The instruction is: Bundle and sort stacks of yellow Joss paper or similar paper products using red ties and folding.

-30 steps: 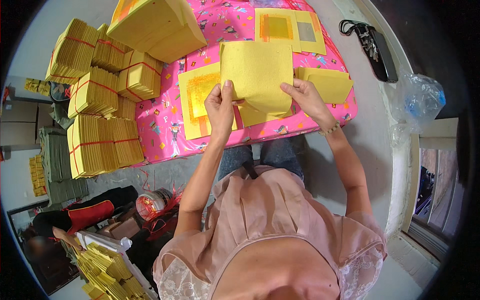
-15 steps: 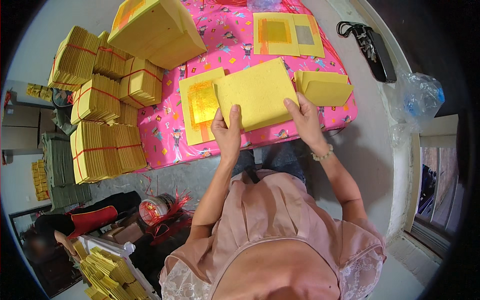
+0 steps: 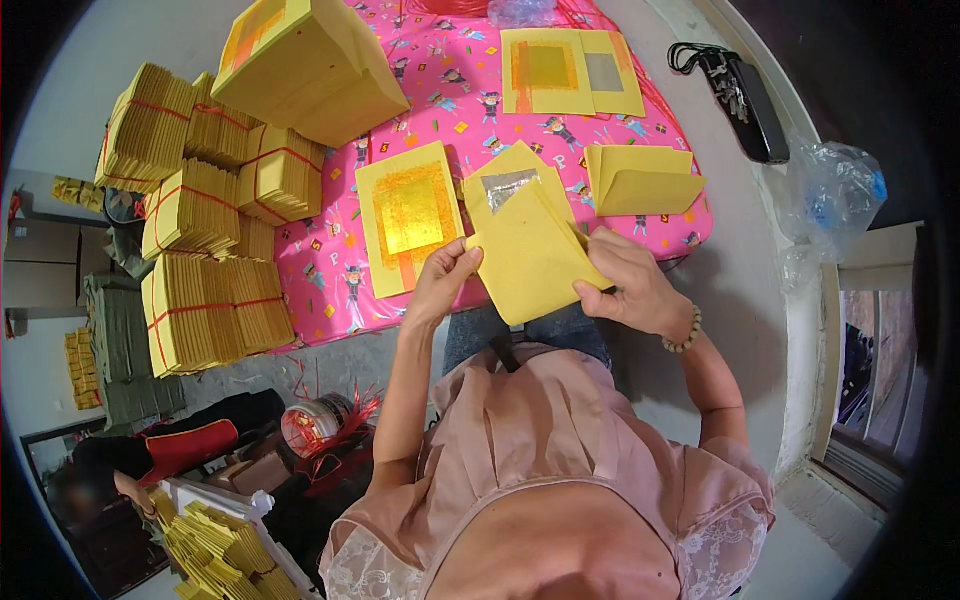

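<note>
The left hand [image 3: 443,283] and right hand [image 3: 632,288] pinch a folded yellow paper sheet [image 3: 530,252] (fingertips partly hidden behind it); a silver foil corner [image 3: 505,187] peeks out.

Low table with pink cartoon-print cloth [image 3: 440,90] carrying paper goods. Yellow sheet with gold foil square [image 3: 410,215] lying near front edge. Folded yellow sheets [image 3: 640,180] sitting at right. Two foil-faced sheets [image 3: 570,70] lying at far side. Large yellow stack [image 3: 310,65] resting at far left corner.
</note>
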A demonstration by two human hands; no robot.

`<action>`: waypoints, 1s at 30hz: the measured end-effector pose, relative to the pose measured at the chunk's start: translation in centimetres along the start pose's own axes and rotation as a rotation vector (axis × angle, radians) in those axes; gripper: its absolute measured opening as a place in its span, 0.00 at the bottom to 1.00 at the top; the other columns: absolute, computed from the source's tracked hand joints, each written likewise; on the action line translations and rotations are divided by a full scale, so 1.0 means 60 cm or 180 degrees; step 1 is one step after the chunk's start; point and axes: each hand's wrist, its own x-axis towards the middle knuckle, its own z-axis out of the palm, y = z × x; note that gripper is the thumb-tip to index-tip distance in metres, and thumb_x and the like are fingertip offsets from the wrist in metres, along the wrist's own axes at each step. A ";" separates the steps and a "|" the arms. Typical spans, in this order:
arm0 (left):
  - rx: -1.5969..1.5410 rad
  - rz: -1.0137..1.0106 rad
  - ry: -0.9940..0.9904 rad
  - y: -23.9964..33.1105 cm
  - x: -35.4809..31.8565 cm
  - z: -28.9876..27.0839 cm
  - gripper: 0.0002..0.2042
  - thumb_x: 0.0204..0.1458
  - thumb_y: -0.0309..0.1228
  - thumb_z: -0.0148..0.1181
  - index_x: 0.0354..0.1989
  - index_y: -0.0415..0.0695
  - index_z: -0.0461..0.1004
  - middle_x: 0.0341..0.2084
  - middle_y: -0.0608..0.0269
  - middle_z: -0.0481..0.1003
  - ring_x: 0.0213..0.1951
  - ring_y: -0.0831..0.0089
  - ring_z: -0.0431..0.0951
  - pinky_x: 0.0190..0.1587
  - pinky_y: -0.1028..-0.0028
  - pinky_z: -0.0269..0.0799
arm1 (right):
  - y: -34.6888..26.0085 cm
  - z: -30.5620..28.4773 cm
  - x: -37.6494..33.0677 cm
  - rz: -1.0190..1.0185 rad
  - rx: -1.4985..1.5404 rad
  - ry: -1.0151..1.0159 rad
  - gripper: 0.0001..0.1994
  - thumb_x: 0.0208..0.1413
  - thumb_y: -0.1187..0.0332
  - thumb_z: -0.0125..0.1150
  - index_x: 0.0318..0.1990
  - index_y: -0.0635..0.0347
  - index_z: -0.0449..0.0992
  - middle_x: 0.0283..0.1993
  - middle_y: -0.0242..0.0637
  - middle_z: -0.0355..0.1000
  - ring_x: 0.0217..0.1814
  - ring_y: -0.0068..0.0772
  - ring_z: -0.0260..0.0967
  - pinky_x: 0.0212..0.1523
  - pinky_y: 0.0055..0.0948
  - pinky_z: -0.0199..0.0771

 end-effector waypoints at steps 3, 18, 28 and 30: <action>0.0906 0.0781 0.0217 0.039 -0.002 0.007 0.17 0.56 0.31 0.61 0.52 0.41 0.70 0.41 0.66 0.74 0.45 0.77 0.73 0.50 0.75 0.69 | -0.012 -0.013 0.007 -0.0223 -0.0045 -0.0254 0.13 0.50 0.70 0.61 0.26 0.65 0.62 0.26 0.41 0.55 0.28 0.43 0.55 0.29 0.36 0.60; 0.1325 0.0296 -0.1265 0.108 -0.003 0.064 0.15 0.46 0.29 0.71 0.40 0.36 0.76 0.32 0.67 0.79 0.35 0.84 0.73 0.39 0.78 0.72 | -0.033 -0.020 0.015 -0.0497 -0.0549 -0.0659 0.09 0.50 0.70 0.62 0.32 0.62 0.67 0.31 0.39 0.64 0.38 0.39 0.66 0.35 0.34 0.69; 0.2471 0.1547 -0.0853 0.111 -0.009 0.072 0.14 0.44 0.31 0.69 0.35 0.38 0.72 0.27 0.56 0.70 0.33 0.61 0.74 0.36 0.69 0.68 | -0.024 -0.002 0.032 0.0943 0.0673 -0.0231 0.09 0.57 0.72 0.58 0.44 0.62 0.70 0.39 0.40 0.69 0.36 0.40 0.71 0.37 0.31 0.69; 0.2714 0.1624 -0.0829 0.112 -0.012 0.078 0.14 0.44 0.30 0.68 0.36 0.38 0.72 0.28 0.56 0.70 0.34 0.60 0.74 0.37 0.69 0.68 | -0.024 0.004 0.034 0.0823 0.0486 -0.0330 0.08 0.57 0.72 0.58 0.43 0.63 0.71 0.38 0.40 0.70 0.36 0.40 0.71 0.37 0.31 0.69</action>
